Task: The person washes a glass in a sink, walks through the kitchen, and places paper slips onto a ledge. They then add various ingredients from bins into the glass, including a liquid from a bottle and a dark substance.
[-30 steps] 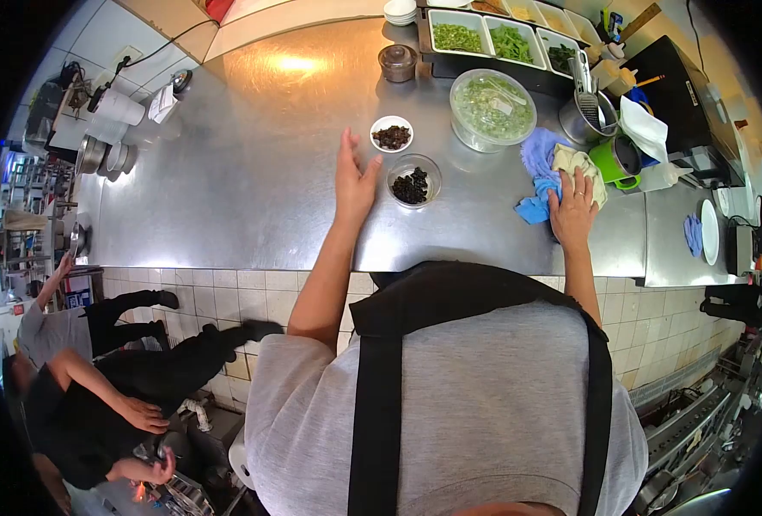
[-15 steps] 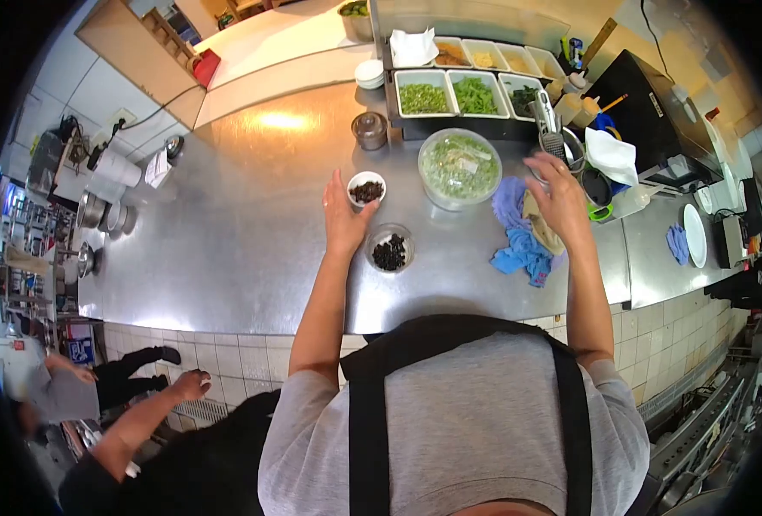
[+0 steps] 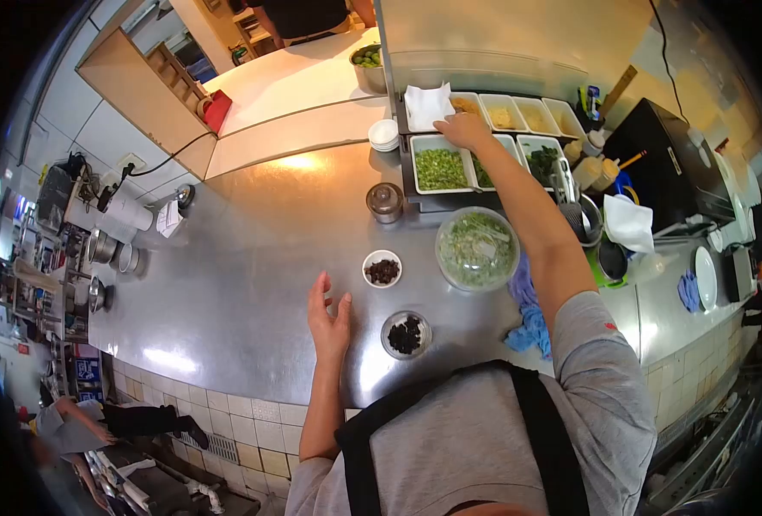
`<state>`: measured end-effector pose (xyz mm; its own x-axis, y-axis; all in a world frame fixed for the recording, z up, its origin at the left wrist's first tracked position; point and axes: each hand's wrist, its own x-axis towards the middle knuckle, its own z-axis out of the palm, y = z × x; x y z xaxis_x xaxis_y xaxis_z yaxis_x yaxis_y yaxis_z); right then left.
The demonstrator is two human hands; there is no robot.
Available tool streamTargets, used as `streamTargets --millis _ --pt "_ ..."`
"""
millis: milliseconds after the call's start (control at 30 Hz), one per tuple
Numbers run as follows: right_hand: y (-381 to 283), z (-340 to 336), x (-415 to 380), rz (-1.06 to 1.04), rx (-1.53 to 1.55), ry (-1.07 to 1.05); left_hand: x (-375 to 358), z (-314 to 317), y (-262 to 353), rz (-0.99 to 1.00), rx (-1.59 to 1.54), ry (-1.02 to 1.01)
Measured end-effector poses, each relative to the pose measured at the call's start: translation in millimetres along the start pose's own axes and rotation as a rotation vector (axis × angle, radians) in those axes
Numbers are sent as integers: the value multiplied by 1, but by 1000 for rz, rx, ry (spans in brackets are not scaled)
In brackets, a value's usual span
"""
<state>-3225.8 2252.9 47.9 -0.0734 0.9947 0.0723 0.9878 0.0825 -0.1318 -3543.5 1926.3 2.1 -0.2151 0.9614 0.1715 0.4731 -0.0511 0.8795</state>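
Note:
My left hand hovers over the steel counter with its fingers apart, holding nothing. To its right are a small white bowl of dark pieces and, nearer me, a clear bowl with black pieces. My right hand reaches to the ingredient rack, beside the white paper and the tray of orange-brown food. Its fingers point down and are bunched; what they hold, if anything, is hidden. Under my right forearm lies a partly covered tray of greens. A lidded tub of greens stands below the rack.
A lidded glass jar and stacked white dishes stand left of the rack. Blue cloths lie by my right upper arm. Bottles and a black appliance are at right. People stand beyond the pass and at lower left.
My right hand has moved from above the cloths up to the rack. My left hand has drawn away from the small white bowl. The view has shifted, and a person now shows beyond the pass.

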Motion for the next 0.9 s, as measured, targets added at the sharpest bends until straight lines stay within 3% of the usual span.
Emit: streamTargets --millis 67,133,233,333,433,533,567,600,633,667,700,733,767,800,900 --pt "-1 15 20 -218 -107 183 9 2 2 -13 -78 14" --pt "-48 -31 -19 -451 -167 461 24 9 6 -27 -211 34" --pt "-110 -49 -73 -849 -206 540 57 23 19 -49 -573 83" --pt "-138 -19 -125 -1228 24 296 84 37 50 -171 -1004 241" --pt "-139 -22 -161 -1372 298 -11 100 39 41 -304 -857 133" --pt "-110 -26 -125 -1173 728 -464 92 26 6 -190 -600 212" --pt "-93 -30 -105 -967 702 -445 83 17 -4 -141 -485 229" --pt "-70 -44 -83 -973 588 -273 74 1 11 66 -164 247" --pt "-35 -13 -38 -892 401 -28 62 -13 21 131 91 148" --pt "-12 -15 -24 -533 153 96 49 -27 27 189 344 33" --pt "32 -3 16 -433 255 0 33 -38 26 245 593 -100" --pt "59 3 28 -253 238 30 20 -45 22 260 664 -232" --pt "77 3 37 -375 -100 122 5 -46 19 235 626 -331" --pt "40 -50 -14 -251 -216 154 -11 -43 19 221 583 -421" --pt "102 6 24 -106 -232 288 -37 -27 28 177 551 -642"
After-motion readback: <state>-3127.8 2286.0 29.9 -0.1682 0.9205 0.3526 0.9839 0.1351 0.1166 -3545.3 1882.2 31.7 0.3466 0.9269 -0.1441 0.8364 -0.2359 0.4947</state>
